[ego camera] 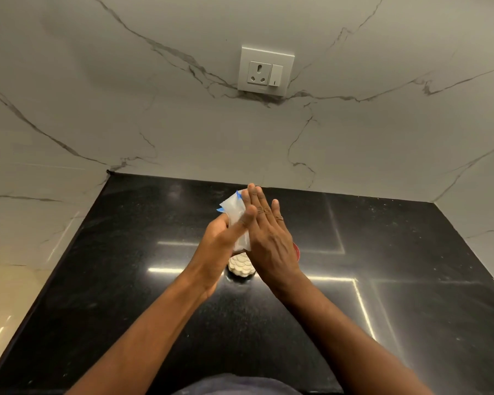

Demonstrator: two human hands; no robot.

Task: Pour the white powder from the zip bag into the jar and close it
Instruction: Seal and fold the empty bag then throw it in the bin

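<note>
Zip bag of white powder pressed upright between both palms, above the middle of the black tabletop, blue zip edge at its far top corner. Left hand cupped round the bag's left side, thumb laid across its near face, fingers grasping it. Right hand flat against the bag's right side, fingers straight and extended, not clenched. Jar standing on the tabletop directly below the bag, scale-patterned wall showing white inside, mouth hidden by the hands. Red lid peeking out just right of the right hand. Socket plate on the marble wall beyond.
</note>
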